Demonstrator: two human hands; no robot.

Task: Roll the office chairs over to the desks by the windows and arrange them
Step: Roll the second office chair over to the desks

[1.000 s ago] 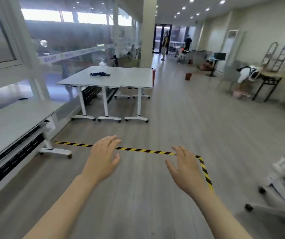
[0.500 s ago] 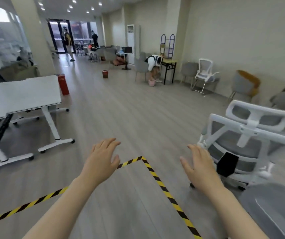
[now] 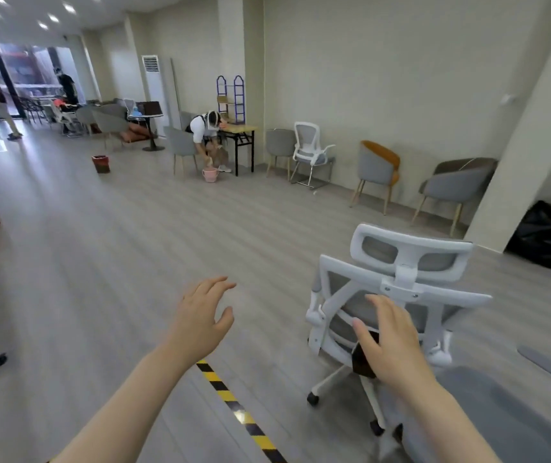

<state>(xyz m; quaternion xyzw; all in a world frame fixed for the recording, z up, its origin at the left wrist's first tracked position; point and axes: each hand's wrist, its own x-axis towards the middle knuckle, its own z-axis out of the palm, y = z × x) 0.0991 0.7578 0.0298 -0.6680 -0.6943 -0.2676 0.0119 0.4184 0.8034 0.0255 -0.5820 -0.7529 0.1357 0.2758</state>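
Hands apart and empty, fingers loosely spread: left hand (image 3: 202, 317) over bare floor at lower centre, right hand (image 3: 388, 339) before the white mesh office chair (image 3: 397, 295) at lower right, apparently reaching to grip its backrest for rolling.

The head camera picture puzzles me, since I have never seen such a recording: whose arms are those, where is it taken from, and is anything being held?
The picture comes from a wide-angle camera worn on a person's head, looking forward and down, so the two bare arms belong to the wearer. The left hand and the right hand are both stretched out with relaxed fingers; neither has a grip on anything. The right hand is in front of the back of a white office chair with grey mesh and wheels, though I cannot tell whether it touches it. The chair stands on a grey wooden floor, crossed by yellow-and-black tape. Other chairs line the far wall.
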